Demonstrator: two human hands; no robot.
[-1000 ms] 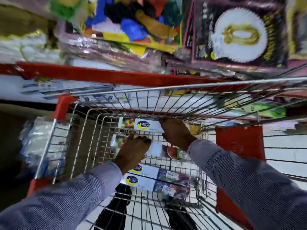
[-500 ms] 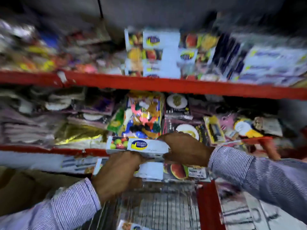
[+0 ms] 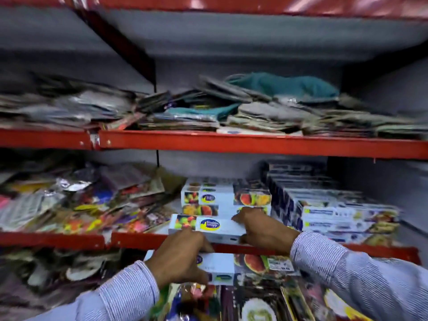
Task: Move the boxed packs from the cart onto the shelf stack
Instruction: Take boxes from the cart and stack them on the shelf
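Note:
I hold two white boxed packs with fruit pictures, one above the other. The upper pack (image 3: 208, 225) is level with the front edge of the red middle shelf (image 3: 58, 239). The lower pack (image 3: 222, 266) hangs just below that edge. My left hand (image 3: 183, 253) grips their left side, fingers spread over the lower one. My right hand (image 3: 261, 228) grips the right end of the upper pack. Just behind stands the shelf stack (image 3: 227, 198) of the same packs. The cart is out of view.
Loose colourful plastic packets (image 3: 81, 205) are piled left of the stack. Rows of blue-and-white boxes (image 3: 335, 212) stand close on its right. The shelf above (image 3: 254, 147) carries flat packets and teal cloth. More packets (image 3: 254, 302) fill the shelf below my hands.
Both hands lifted the two packs out of the cart and up to the middle shelf. My view swung from the cart basket up to the shelves.

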